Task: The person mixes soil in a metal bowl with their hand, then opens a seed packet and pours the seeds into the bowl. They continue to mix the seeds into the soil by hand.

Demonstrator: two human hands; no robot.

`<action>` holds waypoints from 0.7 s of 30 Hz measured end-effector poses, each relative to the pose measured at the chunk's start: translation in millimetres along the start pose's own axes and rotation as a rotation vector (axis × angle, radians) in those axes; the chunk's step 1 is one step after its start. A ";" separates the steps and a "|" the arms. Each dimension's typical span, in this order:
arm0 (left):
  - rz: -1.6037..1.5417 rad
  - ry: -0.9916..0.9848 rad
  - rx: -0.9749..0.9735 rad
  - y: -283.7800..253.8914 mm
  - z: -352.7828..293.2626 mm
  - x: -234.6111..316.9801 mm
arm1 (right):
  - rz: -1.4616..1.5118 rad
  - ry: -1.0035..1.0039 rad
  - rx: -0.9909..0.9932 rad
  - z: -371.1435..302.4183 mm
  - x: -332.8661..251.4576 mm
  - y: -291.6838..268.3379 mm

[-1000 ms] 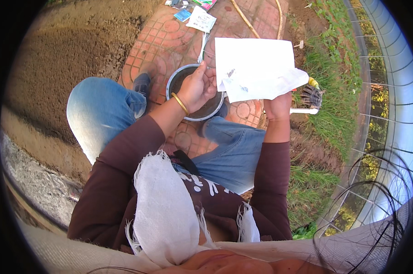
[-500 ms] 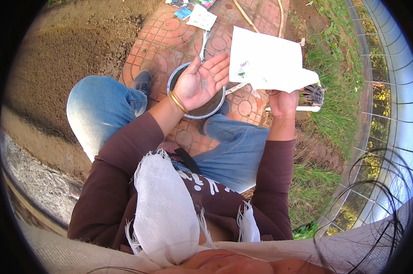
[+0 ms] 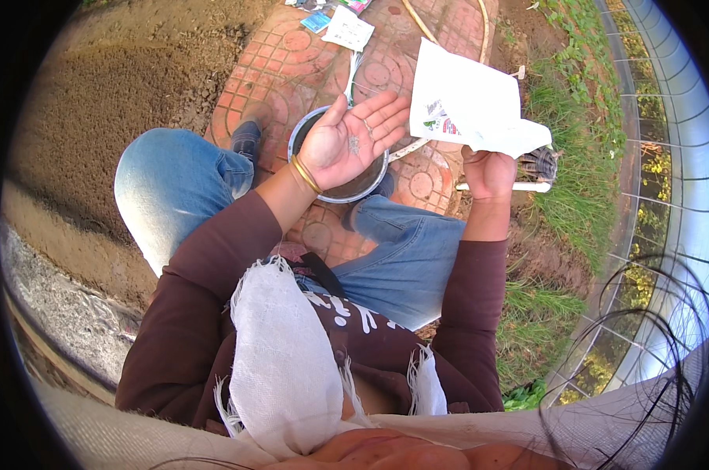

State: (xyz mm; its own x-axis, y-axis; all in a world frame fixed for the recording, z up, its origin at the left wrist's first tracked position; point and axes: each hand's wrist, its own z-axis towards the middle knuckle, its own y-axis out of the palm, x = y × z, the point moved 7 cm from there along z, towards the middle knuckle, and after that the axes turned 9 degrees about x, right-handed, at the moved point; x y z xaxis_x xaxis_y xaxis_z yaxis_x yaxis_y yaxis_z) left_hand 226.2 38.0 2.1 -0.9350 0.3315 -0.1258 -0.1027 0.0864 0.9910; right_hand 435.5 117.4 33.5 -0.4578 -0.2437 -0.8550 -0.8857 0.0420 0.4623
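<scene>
Patterned brick paving (image 3: 291, 63), bare soil (image 3: 111, 86), grass (image 3: 574, 157), wire fence (image 3: 644, 157)

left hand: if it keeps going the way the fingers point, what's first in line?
Likely the white packet held up in the right hand. The left hand, palm up over the bowl, points its fingertips at the packet's near edge; depth is unclear.

The left hand (image 3: 346, 141) lies flat, palm up, fingers (image 3: 382, 121) spread, directly over the round metal bowl (image 3: 307, 133). The right hand (image 3: 489, 174) is raised to the bowl's right, fingers curled closed, forearm upright, elbow bent.
</scene>
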 end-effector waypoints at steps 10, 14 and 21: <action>0.015 0.005 0.016 -3.2 0.1 0.3 | 0.083 0.058 0.042 -2.0 0.5 3.7; 0.042 0.018 0.083 -4.1 -0.3 1.1 | 0.193 0.098 0.050 -1.1 -0.1 5.4; 0.030 0.007 0.096 -6.5 -2.0 1.7 | 0.202 0.086 0.148 -17.0 -6.6 25.9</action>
State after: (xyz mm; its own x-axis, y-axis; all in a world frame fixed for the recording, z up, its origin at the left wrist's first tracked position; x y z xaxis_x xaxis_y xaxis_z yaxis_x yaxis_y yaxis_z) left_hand 224.6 36.1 -4.5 -0.9395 0.3291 -0.0953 -0.0418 0.1660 0.9852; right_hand 417.0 103.6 55.1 -0.6235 -0.2971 -0.7232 -0.7818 0.2381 0.5763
